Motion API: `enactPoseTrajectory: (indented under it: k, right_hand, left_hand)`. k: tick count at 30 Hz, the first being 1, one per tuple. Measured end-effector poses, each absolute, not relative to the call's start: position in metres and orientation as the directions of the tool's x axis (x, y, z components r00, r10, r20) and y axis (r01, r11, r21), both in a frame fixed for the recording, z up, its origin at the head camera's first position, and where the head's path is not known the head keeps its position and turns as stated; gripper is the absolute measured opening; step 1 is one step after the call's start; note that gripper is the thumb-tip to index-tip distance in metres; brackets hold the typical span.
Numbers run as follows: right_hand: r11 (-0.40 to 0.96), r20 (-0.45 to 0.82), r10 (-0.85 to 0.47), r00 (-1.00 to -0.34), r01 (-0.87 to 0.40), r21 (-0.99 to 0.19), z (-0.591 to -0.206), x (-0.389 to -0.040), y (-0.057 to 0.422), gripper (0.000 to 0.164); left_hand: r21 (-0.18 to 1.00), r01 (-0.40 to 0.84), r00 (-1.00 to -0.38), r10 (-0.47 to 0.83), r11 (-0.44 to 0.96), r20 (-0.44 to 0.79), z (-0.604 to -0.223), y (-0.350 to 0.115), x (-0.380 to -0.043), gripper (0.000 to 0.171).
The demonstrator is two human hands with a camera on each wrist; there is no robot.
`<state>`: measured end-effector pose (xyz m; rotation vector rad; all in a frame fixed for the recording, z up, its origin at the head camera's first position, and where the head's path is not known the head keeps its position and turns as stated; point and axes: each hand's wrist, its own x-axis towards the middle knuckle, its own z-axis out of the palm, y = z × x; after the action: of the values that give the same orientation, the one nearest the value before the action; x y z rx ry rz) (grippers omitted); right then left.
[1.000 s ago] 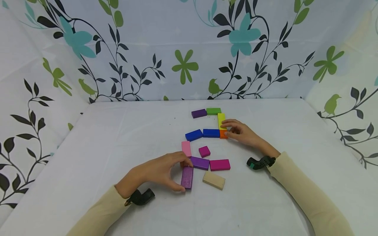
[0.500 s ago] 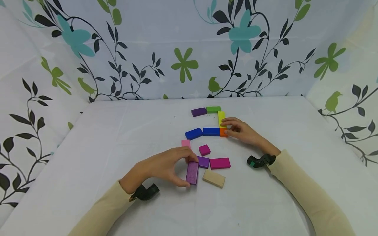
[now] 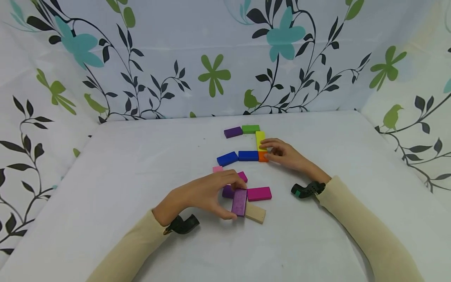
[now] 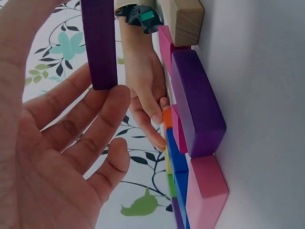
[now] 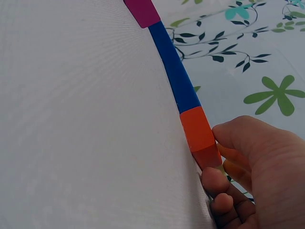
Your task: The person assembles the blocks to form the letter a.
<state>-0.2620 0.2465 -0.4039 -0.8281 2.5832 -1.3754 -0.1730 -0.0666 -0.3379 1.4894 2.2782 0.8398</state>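
Observation:
My left hand point(image 3: 206, 192) holds a purple block point(image 3: 239, 202) by its two ends, thumb at the near end and fingertips at the far end. In the left wrist view the held purple block point(image 4: 99, 45) stands raised above the table. It partly covers another purple block point(image 4: 195, 102) and a beige wooden block point(image 3: 256, 212) in the head view. My right hand point(image 3: 289, 158) rests with relaxed fingers at a small orange block point(image 3: 262, 156) and a yellow block point(image 3: 260, 137). In the right wrist view fingertips lie right at the orange block's end.
Two blue blocks point(image 3: 248, 156) run left from the orange one. A green block point(image 3: 250, 129) and a dark purple block point(image 3: 233, 132) lie at the back. Near the left hand are a magenta block point(image 3: 259, 194), a smaller magenta one point(image 3: 242, 176) and a pink block point(image 4: 205, 191).
My left hand has lifted the purple block and carried it right, toward the beige wooden block. The right hand stays at the orange and yellow blocks. The head view has shifted slightly.

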Motion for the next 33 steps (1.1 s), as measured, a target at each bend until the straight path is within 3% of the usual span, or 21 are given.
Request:
enactPoseTrajectory:
  k: [12,20,33]
  right_hand:
    - [0.451,0.123,-0.493,-0.861,-0.374,-0.810,-0.404,-0.259,0.245,0.034]
    - [0.444,0.203,-0.515,-0.833,-0.462,-0.767,-0.408,-0.262,0.243,0.034]
    - [0.431,0.191,-0.532,-0.825,-0.458,-0.777,-0.405,-0.263,0.245,0.034]
  left_hand:
    - [0.594,0.771,-0.377,0.916,0.230,0.135,-0.339,-0.045,-0.181,0.061]
    - [0.516,0.834,-0.349,0.911,0.195,0.221,-0.339,-0.035,-0.187,0.060]
    - [0.568,0.774,-0.450,0.873,0.278,0.186,-0.345,-0.014,-0.195,0.062]
